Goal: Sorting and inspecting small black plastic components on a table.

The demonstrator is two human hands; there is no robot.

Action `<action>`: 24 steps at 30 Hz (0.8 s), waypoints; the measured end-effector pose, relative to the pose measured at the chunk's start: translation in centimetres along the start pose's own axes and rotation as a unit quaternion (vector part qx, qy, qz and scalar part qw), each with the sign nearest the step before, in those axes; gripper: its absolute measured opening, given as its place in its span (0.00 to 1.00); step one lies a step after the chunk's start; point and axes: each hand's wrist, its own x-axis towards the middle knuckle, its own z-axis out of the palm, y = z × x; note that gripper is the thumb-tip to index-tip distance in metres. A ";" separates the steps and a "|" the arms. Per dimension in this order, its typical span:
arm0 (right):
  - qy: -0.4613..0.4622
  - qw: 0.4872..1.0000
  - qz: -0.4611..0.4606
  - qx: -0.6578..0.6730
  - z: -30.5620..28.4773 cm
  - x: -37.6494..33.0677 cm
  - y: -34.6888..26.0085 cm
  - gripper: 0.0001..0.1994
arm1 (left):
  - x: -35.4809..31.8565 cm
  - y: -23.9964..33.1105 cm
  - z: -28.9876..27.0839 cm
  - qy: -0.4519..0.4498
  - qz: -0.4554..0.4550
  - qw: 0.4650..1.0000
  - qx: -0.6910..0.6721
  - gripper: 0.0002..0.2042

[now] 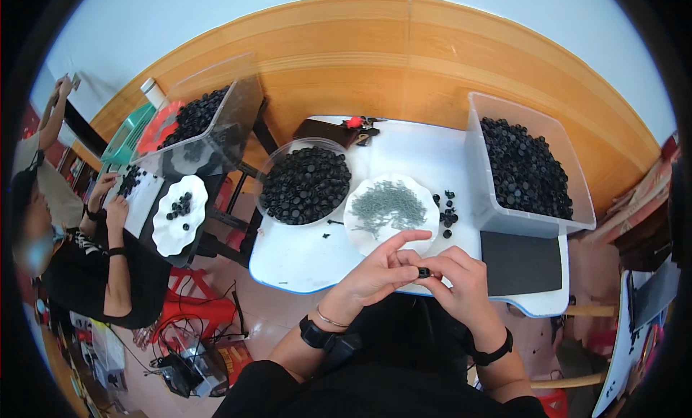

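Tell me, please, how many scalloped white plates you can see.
2: one plate just beyond the left hand, bearing grey pieces; another plate farther left, bearing black parts.

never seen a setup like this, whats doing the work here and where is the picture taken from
No machine here: a person works with two bare hands, the left hand and the right hand. The picture comes from a wide fisheye camera on their head, looking down, so straight edges look bent. Their fingertips hold a small black piece. On the white, blue-edged table are a round clear plastic tub of black pieces, a white wavy-rimmed plate of thin grey-green pieces, a rectangular clear plastic bin of more black pieces, and a flat dark grey mat. Another person in black is at the left.
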 end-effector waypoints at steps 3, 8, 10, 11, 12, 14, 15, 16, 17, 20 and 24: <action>-0.009 1.000 0.000 0.003 0.3 0.0 -0.1 0.14 | -0.4 0.2 0.1 0.001 -0.010 1.000 0.015 0.31; -0.029 0.997 0.040 0.052 0.4 0.6 -0.8 0.15 | -0.6 1.4 0.0 0.055 0.015 0.996 0.063 0.30; -0.032 0.995 0.059 0.077 -0.2 0.9 -1.0 0.16 | -0.7 2.9 -2.3 0.096 0.062 0.983 0.146 0.28; -0.021 0.994 0.076 0.079 -0.6 1.0 -0.9 0.16 | -1.0 3.9 -3.6 0.138 0.110 0.957 0.228 0.26; -0.008 0.992 0.094 0.079 -1.2 1.0 -0.7 0.16 | -1.2 5.4 -4.2 0.197 0.146 0.921 0.303 0.24; 0.025 0.994 0.087 0.057 -2.0 0.8 0.1 0.15 | -1.5 7.9 -6.0 0.319 0.206 0.792 0.477 0.20; 0.056 0.995 0.081 0.034 -2.3 0.6 0.8 0.14 | -1.2 8.5 -6.5 0.376 0.226 0.696 0.569 0.19; 0.071 0.994 0.084 0.027 -2.6 0.5 1.4 0.11 | -1.3 8.7 -6.7 0.382 0.246 0.582 0.675 0.19; 0.076 0.993 0.089 0.024 -2.8 0.4 1.9 0.11 | -1.1 9.0 -6.0 0.378 0.262 0.453 0.764 0.19; 0.045 0.987 0.155 -0.021 -3.5 0.4 3.0 0.09 | 0.8 7.6 -5.1 0.317 0.257 0.511 0.756 0.16; -0.027 0.983 0.179 -0.043 -2.6 -0.7 6.2 0.10 | 3.9 4.1 -3.6 0.143 0.225 0.563 0.782 0.11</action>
